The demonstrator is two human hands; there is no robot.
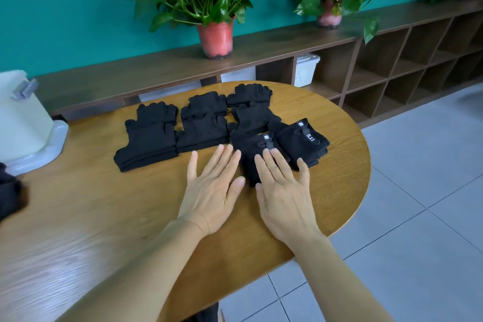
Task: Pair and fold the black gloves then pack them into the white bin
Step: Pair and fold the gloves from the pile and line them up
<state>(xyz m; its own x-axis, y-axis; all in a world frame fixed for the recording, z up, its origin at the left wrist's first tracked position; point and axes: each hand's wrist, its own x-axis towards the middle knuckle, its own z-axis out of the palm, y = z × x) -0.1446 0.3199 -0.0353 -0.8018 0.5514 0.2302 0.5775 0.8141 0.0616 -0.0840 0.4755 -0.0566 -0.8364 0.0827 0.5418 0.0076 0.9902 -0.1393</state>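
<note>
Black gloves (pixel 202 133) are fingerless knit, stacked flat in about seven small piles toward the far right of the worktop (pixel 104 217), close to its rounded end. Piles touch or overlap each other. The two nearest the right edge show wrist straps with small white tabs. One (pixel 300 141) reads "5.11" on the strap, and the other (pixel 251 150) sits just to its left.

Left hand (pixel 209 191) lies flat on bare wood with its fingers straight and slightly spread, holding nothing. Its thumb tip is just beside the tabbed pile; contact is hard to call. Right hand (pixel 285 198) is also flat with straight fingers, which rest on top of that pile with the tips at the strap. The near half of the pile is hidden under it.

White bin (pixel 21 117) stands at the far left edge, cut off by the frame, and its inside isn't visible. It is smooth plastic with a grey latch, and seems to sit on a white lid-like slab (pixel 44 154).

A dark blurred lump (pixel 10 191) at the left edge is possibly more gloves.

The worktop is wood-grain veneer with a glossy glare patch at the near left. Behind it stands a dark wood cubby shelf (pixel 392 65) with potted plants (pixel 217 36) on top and a white box (pixel 307 69) in one cubby. The floor is grey tile.
</note>
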